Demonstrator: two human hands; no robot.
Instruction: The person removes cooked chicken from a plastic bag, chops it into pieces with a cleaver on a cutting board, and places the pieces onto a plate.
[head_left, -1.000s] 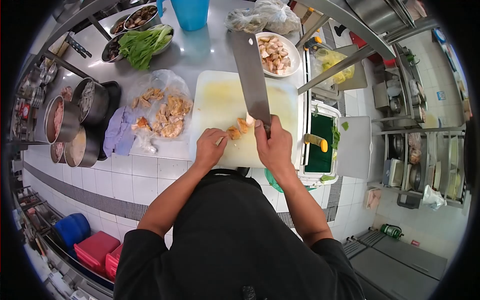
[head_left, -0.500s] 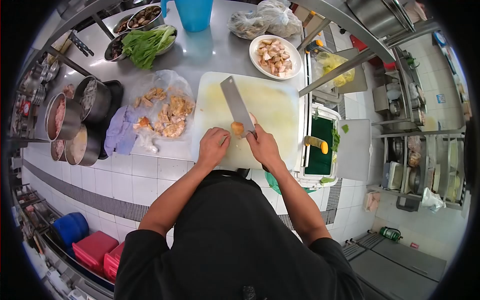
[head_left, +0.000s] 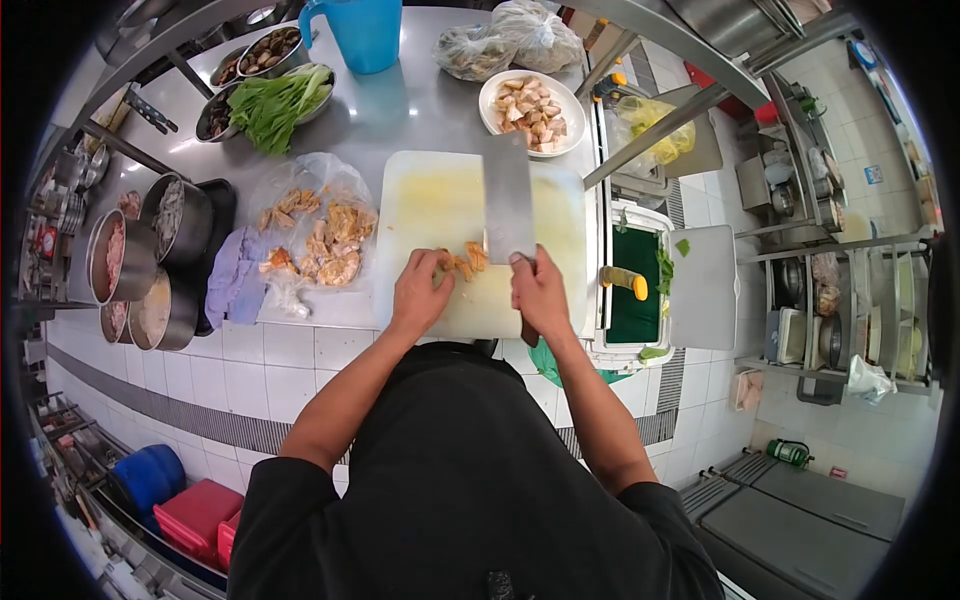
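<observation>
My right hand (head_left: 540, 297) is wrapped round the handle of a broad cleaver (head_left: 509, 195), thumb at the base of the blade. The blade points away from me over the right half of the white cutting board (head_left: 430, 200). To its left lie small cut pieces of yellowish-brown meat (head_left: 469, 261). My left hand (head_left: 422, 295) has its fingers curled at the left side of these pieces, touching them. Left of the board, larger chunks of similar meat (head_left: 335, 245) lie on an open clear plastic bag (head_left: 352, 183). A white bowl (head_left: 488, 112) with pale meat cubes stands behind the board.
Metal pots (head_left: 180, 312) and a purple cloth (head_left: 235, 275) are at the left. Leafy greens (head_left: 275, 105), a blue jug (head_left: 366, 35) and tied plastic bags (head_left: 535, 38) stand farther back. A green-lined bin (head_left: 632, 345) and a shelf post (head_left: 655, 137) border the right side.
The cleaver has moved right, away from the meat, and now points more straight ahead. The single chunk now shows as separate smaller pieces. My left hand has shifted slightly left.
</observation>
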